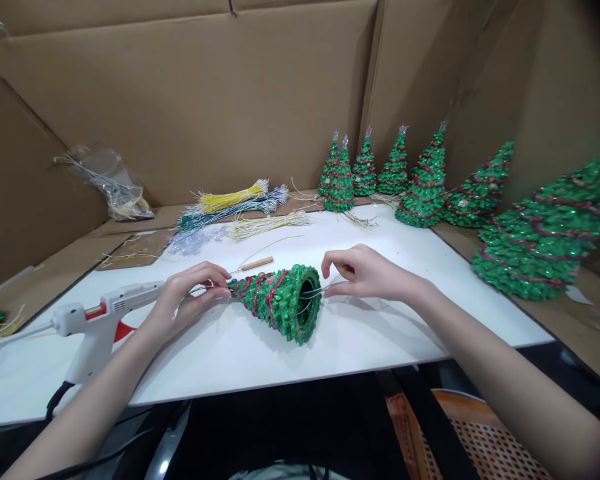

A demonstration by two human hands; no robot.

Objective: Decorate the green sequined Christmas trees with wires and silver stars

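Observation:
A green Christmas tree ornament (267, 300) with red garland lies on its side on the white tabletop. Its narrow tip points left and its hollow round base faces right. Beside the tip, my left hand (193, 290) is closed in a pinch around thin wire, whose loose end (180, 307) curves out over the palm. Several thin wires (314, 292) come out of the hollow base and run to my right hand (363, 273). That hand's thumb and curled fingers close on them, though the exact grip is partly hidden.
A white glue gun (97, 320) stands at the left. A wooden-handled tool (257, 264) lies behind the tree. Farther back are yellow wire bundles (233, 198) and a plastic bag (115, 187). Several finished trees (423, 180) stand at right. Cardboard walls (205, 100) enclose the table.

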